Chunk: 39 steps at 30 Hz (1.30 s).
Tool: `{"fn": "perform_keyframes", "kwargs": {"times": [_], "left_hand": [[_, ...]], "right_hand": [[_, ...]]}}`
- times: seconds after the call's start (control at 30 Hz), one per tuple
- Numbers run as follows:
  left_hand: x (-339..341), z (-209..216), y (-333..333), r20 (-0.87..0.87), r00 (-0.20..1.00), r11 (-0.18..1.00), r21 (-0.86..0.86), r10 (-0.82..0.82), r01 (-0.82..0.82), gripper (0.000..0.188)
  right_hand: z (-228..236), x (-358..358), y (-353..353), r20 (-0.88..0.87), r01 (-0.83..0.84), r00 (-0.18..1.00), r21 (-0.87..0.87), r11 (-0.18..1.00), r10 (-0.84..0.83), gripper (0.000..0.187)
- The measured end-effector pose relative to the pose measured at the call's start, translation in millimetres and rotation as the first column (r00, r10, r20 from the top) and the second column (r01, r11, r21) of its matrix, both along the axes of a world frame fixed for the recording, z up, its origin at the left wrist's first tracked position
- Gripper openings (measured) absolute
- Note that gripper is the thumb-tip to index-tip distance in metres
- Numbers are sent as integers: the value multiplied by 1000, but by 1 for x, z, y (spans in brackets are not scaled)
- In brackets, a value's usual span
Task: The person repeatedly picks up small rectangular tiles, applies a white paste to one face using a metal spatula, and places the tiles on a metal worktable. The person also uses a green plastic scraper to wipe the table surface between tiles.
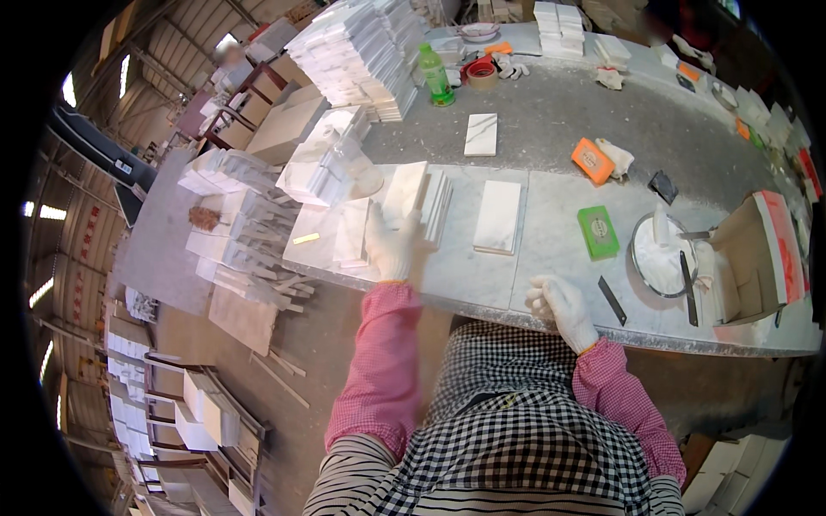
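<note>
My left hand (391,245), in a white glove, is at the marble slab's near left with thumb and fingers apart. It is next to a small stack of white tiles (350,234) on its left and a row of tiles standing on edge (437,208) behind it; I cannot tell whether it touches either. My right hand (561,310), also gloved, is at the slab's front edge with fingers curled in; the inside of the grip is hidden. Between the hands a white marble tile (497,217) lies flat, and a grey-veined tile (481,135) lies farther back.
On the right are a green box (598,233), an orange block (593,162), a dark flat strip (612,300), a metal bowl of white paste (662,284) and an open cardboard box (757,258). Behind stand a green bottle (436,77), tape roll (482,76) and tall tile stacks (353,56).
</note>
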<state>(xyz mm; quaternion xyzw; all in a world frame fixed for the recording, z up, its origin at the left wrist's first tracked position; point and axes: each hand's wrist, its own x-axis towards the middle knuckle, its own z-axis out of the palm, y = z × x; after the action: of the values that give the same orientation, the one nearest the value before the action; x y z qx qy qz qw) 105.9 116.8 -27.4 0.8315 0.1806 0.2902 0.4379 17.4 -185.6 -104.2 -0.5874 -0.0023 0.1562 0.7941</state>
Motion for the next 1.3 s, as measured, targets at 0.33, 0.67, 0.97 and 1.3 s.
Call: {"fn": "perform_keyframes", "kwargs": {"times": [0.33,0.67,0.97,1.3], "left_hand": [[0,-13,0,-192,977,946,322,95,-29,80],[36,-3,20,-519,853,857,463,55,227,95],[42,20,43,-449,880,980,39,-155,193,80],[-1,36,105,-287,958,998,56,-3,19,71]], "right_hand": [[4,-1,3,-1,-14,1000,7,1000,14,34],[5,0,2,-11,-14,1000,-22,1000,14,34],[3,0,1,-22,-6,1000,4,1000,6,32],[-2,2,0,-1,-10,1000,-32,999,10,33]]}}
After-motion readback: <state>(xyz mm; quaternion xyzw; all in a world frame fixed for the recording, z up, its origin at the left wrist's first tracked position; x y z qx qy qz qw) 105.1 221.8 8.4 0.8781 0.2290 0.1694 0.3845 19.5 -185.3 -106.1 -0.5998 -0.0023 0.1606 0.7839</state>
